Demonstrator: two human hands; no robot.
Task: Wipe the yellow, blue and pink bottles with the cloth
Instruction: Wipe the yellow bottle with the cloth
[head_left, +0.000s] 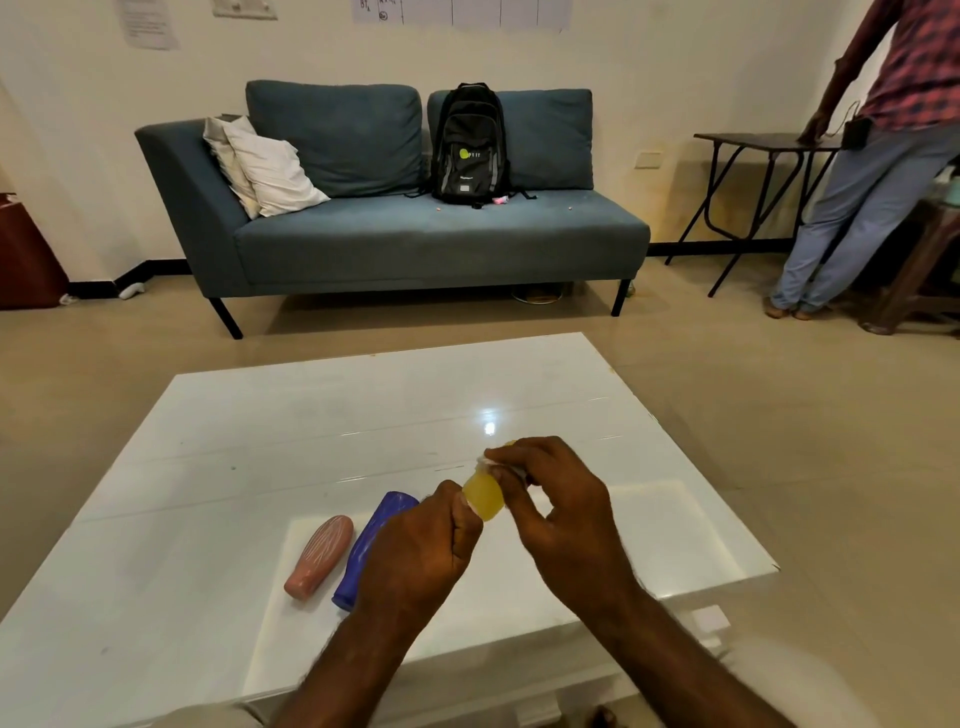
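Observation:
My left hand grips the lower end of the yellow bottle, held up over the white table. My right hand pinches a small white cloth against the bottle's upper end; most of the cloth is hidden by the fingers. The blue bottle lies on the table just left of my left hand, partly behind it. The pink bottle lies beside it, further left.
A blue sofa with a black backpack and white pillows stands beyond the table. At the right a person stands next to a dark folding table. The near right table corner sits close to my right arm.

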